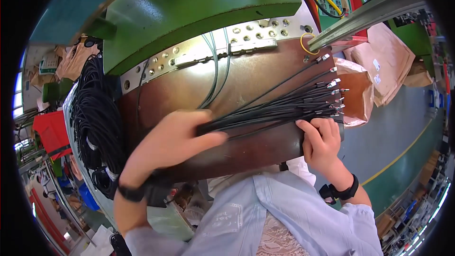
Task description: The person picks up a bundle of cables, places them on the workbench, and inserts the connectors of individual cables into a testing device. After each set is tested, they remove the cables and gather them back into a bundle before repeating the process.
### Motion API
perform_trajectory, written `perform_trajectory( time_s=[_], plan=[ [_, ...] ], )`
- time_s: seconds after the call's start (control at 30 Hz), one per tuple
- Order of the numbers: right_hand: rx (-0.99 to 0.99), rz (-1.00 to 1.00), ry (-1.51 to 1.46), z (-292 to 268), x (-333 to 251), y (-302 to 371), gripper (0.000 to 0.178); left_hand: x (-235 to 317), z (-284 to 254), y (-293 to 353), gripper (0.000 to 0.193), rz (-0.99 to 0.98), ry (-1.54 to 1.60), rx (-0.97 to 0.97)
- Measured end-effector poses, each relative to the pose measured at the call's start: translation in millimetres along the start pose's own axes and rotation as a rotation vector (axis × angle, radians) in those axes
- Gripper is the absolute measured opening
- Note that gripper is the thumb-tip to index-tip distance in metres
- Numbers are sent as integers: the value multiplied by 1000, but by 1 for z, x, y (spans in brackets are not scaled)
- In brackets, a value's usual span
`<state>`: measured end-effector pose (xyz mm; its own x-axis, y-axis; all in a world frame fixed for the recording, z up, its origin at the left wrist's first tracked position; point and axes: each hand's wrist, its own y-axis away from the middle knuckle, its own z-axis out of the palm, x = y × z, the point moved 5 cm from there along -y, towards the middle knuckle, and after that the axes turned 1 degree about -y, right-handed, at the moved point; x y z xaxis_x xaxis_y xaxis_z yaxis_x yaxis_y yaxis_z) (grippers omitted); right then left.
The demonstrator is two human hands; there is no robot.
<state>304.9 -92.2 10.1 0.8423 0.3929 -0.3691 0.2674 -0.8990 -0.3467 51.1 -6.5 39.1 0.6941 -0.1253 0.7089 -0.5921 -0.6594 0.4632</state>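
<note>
A bundle of black cables (270, 110) lies fanned across the brown tabletop (256, 154), its small metal-tipped connectors (333, 84) at the table's right end. My left hand (175, 137) is wrapped round the left part of the bundle, thumb below and fingers above, slightly blurred. At the front right edge, my right hand (323, 143) is closed with curled fingers beside the lowest connectors. Whatever its fingertips pinch is hidden. Two or three thin cables (216, 73) run from under the green machine down to the bundle near my left hand.
A green machine body (204, 7) overhangs a drilled metal plate (256, 33) at the back. A thick heap of black cables (95, 114) hangs at the left. Brown paper bags (388, 61) stand on the right, below a slanting metal rail (369, 16). A yellow loop (303, 42) lies near the rail.
</note>
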Motion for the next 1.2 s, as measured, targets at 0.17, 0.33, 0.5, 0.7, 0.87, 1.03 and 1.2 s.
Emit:
perform_trajectory(
  time_s=[0.17, 0.33, 0.5, 0.7, 0.87, 1.03, 1.2],
  plan=[
    [-55, 48, -15, -8, 0, -6, 30, 91, 52, -112, 29, 90, 490, -402],
    [160, 557, -1106, -21, 20, -26, 22, 101, 73, -81, 27, 138, 762, -197],
    [-287, 835, -1519, 18, -15, -72, 39, 69, 84, -43, 23, 76, 1020, 157],
    [-474, 82, -909, 36, -26, -128, 35, 14, 81, 4, 26, -30, 1386, 347],
    [-22, -358, 11, 75, -13, -168, 30, 12, 89, 3, 28, -32, 1576, 349],
    [-208, -368, -171, 57, -8, -137, 29, 5, 91, 3, 28, -71, 1631, 395],
    [-75, -333, -66, 29, -50, -117, 25, 6, 98, 0, 27, -80, 1673, 324]
  ],
)
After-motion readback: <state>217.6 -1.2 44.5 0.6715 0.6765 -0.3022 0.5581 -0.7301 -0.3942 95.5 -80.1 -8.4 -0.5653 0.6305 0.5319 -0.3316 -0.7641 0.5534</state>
